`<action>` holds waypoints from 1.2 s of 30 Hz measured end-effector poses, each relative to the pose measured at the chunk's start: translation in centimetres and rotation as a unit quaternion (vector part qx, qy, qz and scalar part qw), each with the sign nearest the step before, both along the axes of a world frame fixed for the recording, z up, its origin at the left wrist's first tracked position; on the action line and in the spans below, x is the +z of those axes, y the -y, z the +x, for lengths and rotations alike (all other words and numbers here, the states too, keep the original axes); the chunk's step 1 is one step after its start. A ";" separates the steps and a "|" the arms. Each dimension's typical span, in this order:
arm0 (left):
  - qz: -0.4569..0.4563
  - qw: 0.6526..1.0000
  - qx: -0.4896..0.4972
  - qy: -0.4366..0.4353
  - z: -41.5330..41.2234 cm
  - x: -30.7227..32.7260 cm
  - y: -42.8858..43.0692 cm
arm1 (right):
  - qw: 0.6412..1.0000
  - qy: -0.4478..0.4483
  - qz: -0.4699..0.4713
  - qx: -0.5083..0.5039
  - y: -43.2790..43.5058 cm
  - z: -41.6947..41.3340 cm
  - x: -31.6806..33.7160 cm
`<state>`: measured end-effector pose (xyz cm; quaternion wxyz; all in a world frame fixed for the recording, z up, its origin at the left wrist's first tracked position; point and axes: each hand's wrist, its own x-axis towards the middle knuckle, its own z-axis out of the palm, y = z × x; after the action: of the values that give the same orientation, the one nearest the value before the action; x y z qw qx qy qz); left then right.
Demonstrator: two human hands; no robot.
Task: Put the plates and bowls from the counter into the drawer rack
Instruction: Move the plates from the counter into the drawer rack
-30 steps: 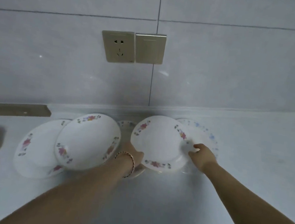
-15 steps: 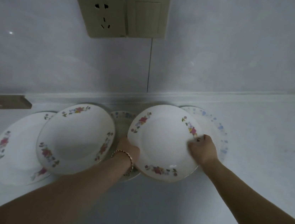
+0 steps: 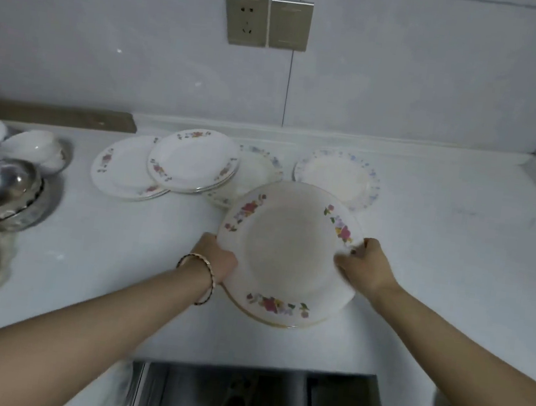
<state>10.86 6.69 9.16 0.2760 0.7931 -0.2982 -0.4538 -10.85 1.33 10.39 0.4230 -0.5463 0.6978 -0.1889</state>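
I grip a large flowered plate (image 3: 287, 255) by its two sides, left hand (image 3: 217, 259) curled on the left rim, right hand (image 3: 365, 267) clamped on the right rim, holding it just above the white counter (image 3: 439, 257). At least one more rim shows stacked under it. Behind it lie a blue-flowered plate (image 3: 337, 177), a pale plate (image 3: 256, 174) and two overlapping pink-flowered plates (image 3: 194, 163). Metal and white bowls (image 3: 2, 183) crowd the left edge. The open drawer (image 3: 252, 400) shows dark below.
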 end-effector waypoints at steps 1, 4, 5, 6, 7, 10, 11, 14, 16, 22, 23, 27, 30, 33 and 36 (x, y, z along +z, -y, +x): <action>0.012 1.000 0.004 -0.008 -0.1 0.0 -2.5 | 1.000 -0.004 -0.001 0.011 -2.0 -0.1 -0.1; 0.042 0.999 0.011 -0.015 0.2 -0.2 -9.9 | 0.999 -0.010 0.013 0.047 -7.8 0.3 -0.5; 0.050 0.998 0.022 -0.006 0.5 -0.5 -12.2 | 0.998 -0.013 0.024 0.062 -9.7 0.8 -0.7; 0.054 0.998 0.034 0.000 1.1 -1.1 -14.5 | 0.996 -0.016 0.039 0.079 -11.8 1.3 -0.8; 0.063 0.997 0.053 0.001 1.7 -1.5 -16.7 | 0.994 -0.019 0.052 0.099 -13.8 2.0 -0.9; 0.096 0.992 0.080 -0.002 4.2 -2.7 -23.0 | 0.986 -0.032 0.081 0.143 -19.3 4.6 -1.9; 0.109 0.990 0.086 -0.005 5.4 -3.1 -24.8 | 0.983 -0.034 0.091 0.153 -21.0 5.7 -2.4; 0.141 0.984 0.109 0.000 9.2 -4.6 -29.8 | 0.975 -0.036 0.127 0.181 -25.8 9.5 -3.9; 0.157 0.981 0.115 0.009 11.8 -5.3 -32.6 | 0.969 -0.035 0.152 0.193 -28.6 12.3 -5.0; 0.187 0.976 0.115 0.007 21.0 -8.9 -38.7 | 0.959 -0.046 0.194 0.203 -33.9 22.0 -9.0; 0.185 0.977 0.108 0.003 22.6 -9.6 -39.1 | 0.960 -0.045 0.201 0.189 -34.6 23.5 -10.1; 0.182 0.981 0.071 0.008 28.2 -12.6 -39.5 | 0.962 -0.048 0.245 0.110 -36.8 29.4 -14.1; 0.192 0.980 0.048 0.022 31.4 -15.8 -38.3 | 0.962 -0.046 0.263 0.055 -36.9 32.8 -17.0; 0.214 0.976 0.018 0.026 33.7 -19.3 -36.3 | 0.963 -0.057 0.264 0.006 -36.1 35.1 -20.2; 0.234 0.971 0.000 0.038 34.8 -22.6 -34.2 | 0.965 -0.097 0.243 -0.021 -35.5 36.5 -23.3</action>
<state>45.70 40.86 -13.49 0.0712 0.8522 -0.1936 -0.4808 25.61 36.82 -12.92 0.4692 -0.4283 0.7716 0.0314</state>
